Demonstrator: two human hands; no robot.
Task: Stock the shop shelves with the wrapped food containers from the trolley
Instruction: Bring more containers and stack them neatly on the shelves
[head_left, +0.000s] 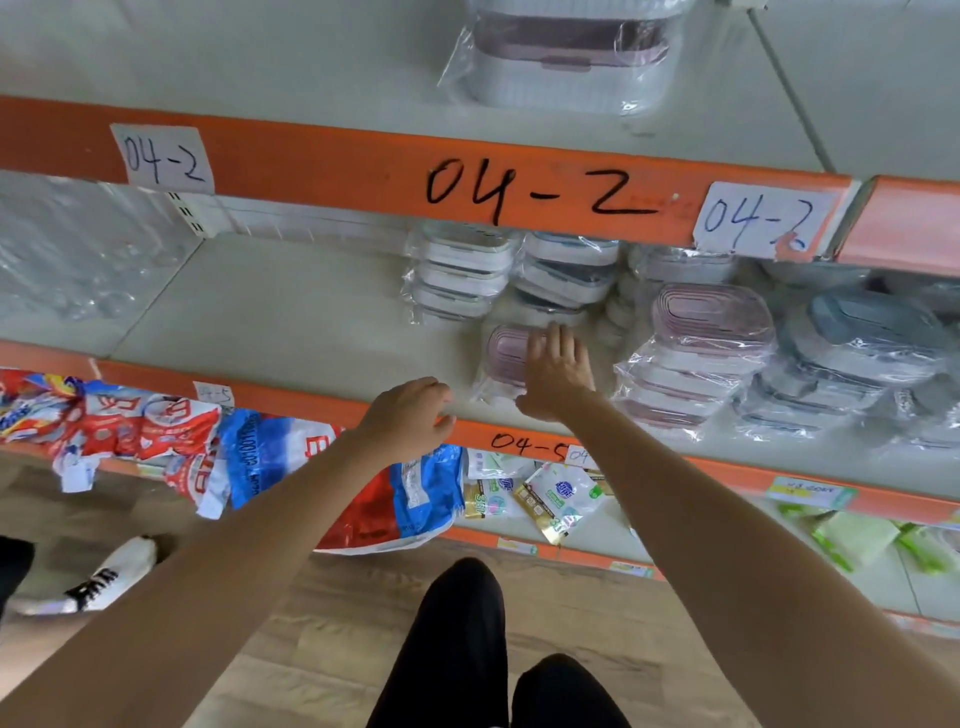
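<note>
Placement is under way: right hand (558, 371) rests flat, fingers straight, on a pink-lidded container (506, 358) on the shelf (291, 312), left hand (410, 415) loosely curled, empty; next likely nudging it square.

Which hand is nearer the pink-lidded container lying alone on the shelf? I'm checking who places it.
Right. The right hand rests flat on the pink-lidded container; the left hand hangs loosely curled at the shelf's orange edge, apart from it.
</note>
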